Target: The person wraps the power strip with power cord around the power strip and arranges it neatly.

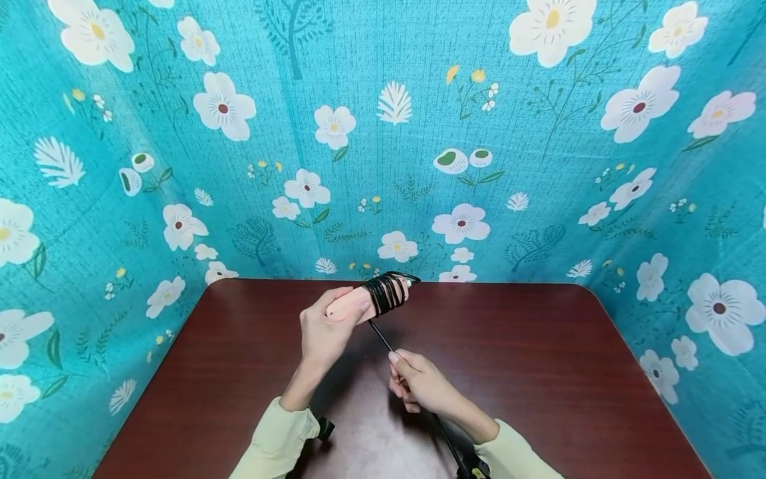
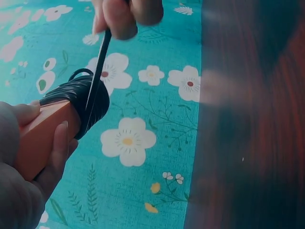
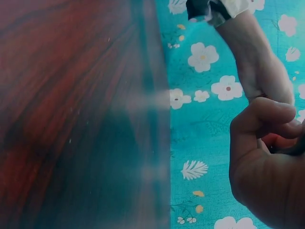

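Observation:
My left hand (image 1: 323,336) grips one end of a pink bar-shaped block (image 1: 346,307), held tilted over the table. Black cord (image 1: 385,294) is wound in several close turns round the block's far half. From these turns a taut length of cord (image 1: 380,336) runs down to my right hand (image 1: 426,382), which pinches it between thumb and curled fingers. The loose part of the cord (image 1: 447,442) trails below toward the near edge. In the left wrist view, the wound turns (image 2: 76,98) sit just beyond my left fingertips. The right wrist view mostly hides the cord behind the hand.
A dark red-brown table (image 1: 538,359) with rounded far corners lies under both hands. Blue floral cloth (image 1: 383,166) hangs behind it and along both sides. A black strap piece (image 1: 325,429) shows at the left sleeve.

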Motion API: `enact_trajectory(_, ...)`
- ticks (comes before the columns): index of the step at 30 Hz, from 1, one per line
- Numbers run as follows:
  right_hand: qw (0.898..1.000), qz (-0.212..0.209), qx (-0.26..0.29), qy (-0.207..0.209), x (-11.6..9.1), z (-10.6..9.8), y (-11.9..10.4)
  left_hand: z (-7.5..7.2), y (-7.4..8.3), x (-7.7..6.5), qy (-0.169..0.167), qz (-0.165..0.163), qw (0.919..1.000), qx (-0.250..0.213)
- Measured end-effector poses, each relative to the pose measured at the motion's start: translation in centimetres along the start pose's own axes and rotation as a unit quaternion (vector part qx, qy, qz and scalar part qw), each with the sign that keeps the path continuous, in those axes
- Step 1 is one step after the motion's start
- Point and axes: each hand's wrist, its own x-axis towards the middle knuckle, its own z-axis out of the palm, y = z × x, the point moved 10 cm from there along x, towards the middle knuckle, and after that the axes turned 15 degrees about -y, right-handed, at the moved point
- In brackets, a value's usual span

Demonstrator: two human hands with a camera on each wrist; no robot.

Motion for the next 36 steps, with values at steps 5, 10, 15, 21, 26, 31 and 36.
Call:
enact_trajectory(5,0.998,0.008,0.047,-0.028,-0.7,0.9,0.1,-1.2,-0.1,0.5,0.022,0.015,0.9995,0.017)
enact_trajectory(10,0.996,0.015,0.071,-0.050,-1.5,1.7,-0.3,-2.8,-0.8,0.9,0.057,0.000,0.9979,0.029)
enact_trajectory(15,0.998,-0.008,0.030,-0.048,-1.8,1.6,-2.0,-2.9,-1.1,1.0,0.053,-0.001,0.9977,0.041)
enact_trajectory(21,0.999,-0.024,-0.034,-0.019,-2.3,0.7,-3.9,-2.4,-1.0,0.8,0.040,0.010,0.9974,0.060)
enact_trajectory(26,0.994,-0.020,-0.104,0.022,-2.9,-0.6,-5.5,-2.0,-1.0,0.5,0.028,0.015,0.9974,0.065)
enact_trajectory(31,0.990,-0.019,-0.134,0.038,-3.2,-1.3,-6.6,-1.4,-0.9,0.5,0.009,0.018,0.9977,0.065)
enact_trajectory(36,0.979,-0.038,-0.191,0.060,-3.4,-1.8,-8.3,-0.3,-1.0,0.5,-0.014,0.012,0.9975,0.068)
